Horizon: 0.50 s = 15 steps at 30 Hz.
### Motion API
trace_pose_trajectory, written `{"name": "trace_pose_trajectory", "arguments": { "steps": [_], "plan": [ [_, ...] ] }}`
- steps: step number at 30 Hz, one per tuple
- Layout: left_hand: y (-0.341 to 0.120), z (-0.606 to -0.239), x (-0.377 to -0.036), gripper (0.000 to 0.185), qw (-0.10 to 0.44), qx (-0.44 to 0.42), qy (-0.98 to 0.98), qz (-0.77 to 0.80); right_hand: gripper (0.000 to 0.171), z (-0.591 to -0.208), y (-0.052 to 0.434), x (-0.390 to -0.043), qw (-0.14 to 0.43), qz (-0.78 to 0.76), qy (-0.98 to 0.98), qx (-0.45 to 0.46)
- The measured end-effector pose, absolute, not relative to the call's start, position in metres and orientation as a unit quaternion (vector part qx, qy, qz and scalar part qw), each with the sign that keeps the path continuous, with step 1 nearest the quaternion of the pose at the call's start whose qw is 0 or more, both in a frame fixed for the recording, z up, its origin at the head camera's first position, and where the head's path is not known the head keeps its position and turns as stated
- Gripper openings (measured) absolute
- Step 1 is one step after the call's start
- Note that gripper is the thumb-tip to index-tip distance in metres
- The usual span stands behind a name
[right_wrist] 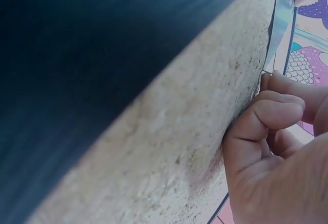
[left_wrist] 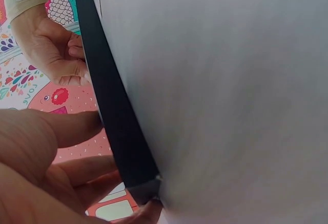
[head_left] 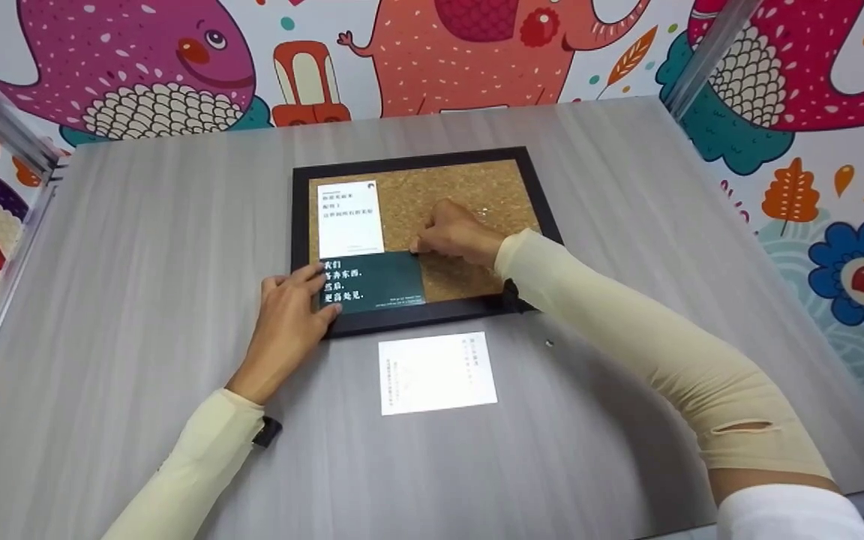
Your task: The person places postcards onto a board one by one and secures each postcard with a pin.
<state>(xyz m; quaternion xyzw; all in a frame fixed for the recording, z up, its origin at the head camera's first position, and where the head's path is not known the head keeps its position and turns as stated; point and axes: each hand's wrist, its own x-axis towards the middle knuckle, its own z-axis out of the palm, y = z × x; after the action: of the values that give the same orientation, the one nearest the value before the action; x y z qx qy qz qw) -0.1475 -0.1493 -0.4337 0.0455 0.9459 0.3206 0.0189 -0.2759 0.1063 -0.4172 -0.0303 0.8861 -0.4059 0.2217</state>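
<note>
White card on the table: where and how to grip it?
Probably pinch the white card by its near edge, from the side away from the black frame. It lies flat on the table, so that edge may need lifting first; the far edge sits close to the frame, with less room.

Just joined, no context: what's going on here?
A person is working at a framed cork board. Their left hand rests at the left end of the green card; their right hand pinches what looks like a pin by that card's top right corner. One white card sits just above it; a second white card lies on the table.
</note>
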Motion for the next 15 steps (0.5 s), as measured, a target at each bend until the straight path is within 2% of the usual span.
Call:
{"name": "trace_pose_trajectory", "arguments": {
  "steps": [6,15],
  "plan": [
    [-0.1492,-0.4322,-0.1465,0.055,0.024,0.043,0.945,0.323,0.042,-0.4159,0.1042,-0.2746,0.216,-0.391,0.894,-0.032],
    [-0.1481,-0.4327,-0.1466,0.055,0.016,0.049,0.946,0.320,0.026,-0.4189,0.1014,-0.2753,0.199,-0.345,0.915,-0.063]
  ]
}}
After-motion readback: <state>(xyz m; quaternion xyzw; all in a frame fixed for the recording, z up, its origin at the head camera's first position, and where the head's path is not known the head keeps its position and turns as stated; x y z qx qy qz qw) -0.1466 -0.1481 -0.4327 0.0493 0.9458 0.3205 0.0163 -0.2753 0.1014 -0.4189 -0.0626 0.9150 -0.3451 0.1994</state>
